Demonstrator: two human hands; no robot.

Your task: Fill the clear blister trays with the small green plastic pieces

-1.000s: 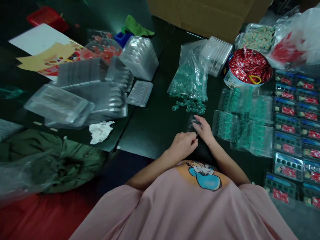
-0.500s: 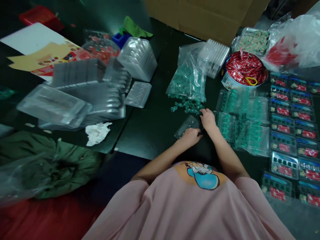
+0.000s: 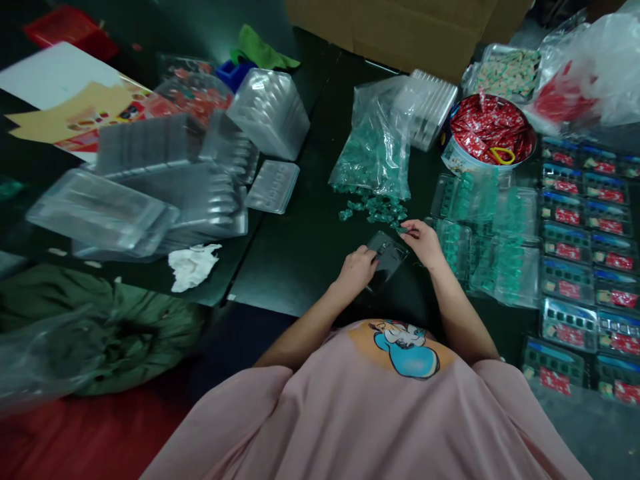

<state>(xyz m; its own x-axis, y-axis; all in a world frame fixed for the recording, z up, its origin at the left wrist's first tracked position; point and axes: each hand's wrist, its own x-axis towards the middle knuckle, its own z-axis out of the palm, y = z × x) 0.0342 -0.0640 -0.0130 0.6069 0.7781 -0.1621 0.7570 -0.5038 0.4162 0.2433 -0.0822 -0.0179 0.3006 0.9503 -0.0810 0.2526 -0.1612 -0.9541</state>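
Left hand (image 3: 358, 268) grasps a clear cavity tray (image 3: 386, 268) by its near-left edge, fingers curled over; tray lies slanted between the two hands, just above the dark tabletop or on it, cannot tell which. Right hand (image 3: 424, 243) pinches a small green piece (image 3: 401, 229) at thumb and fingertips, near the tray's far corner. Just beyond that pinch: loose green pieces (image 3: 383, 210) in a scatter, and behind them a clear plastic bag (image 3: 376, 133) with more of the same in its lower half. To the right of the right hand, close by: overlapping clear trays (image 3: 510, 267), green pieces seated in their cavities. Farther right, columns of blister packs (image 3: 569, 289), each with dark square cells and a red-patterned packet (image 3: 569, 334). Beyond the right hand, up and right: round tin (image 3: 465, 157) heaped with red-and-white packets (image 3: 480, 127), a yellow loop (image 3: 501, 155) lying on them; past it, a clear tub of pale green-and-cream pieces (image 3: 509, 75). Well left of the left hand: piles of nested clear trays (image 3: 175, 200), a crumpled white tissue (image 3: 194, 268) on their near side, a clear bag of orange-red pieces (image 3: 197, 95) behind.
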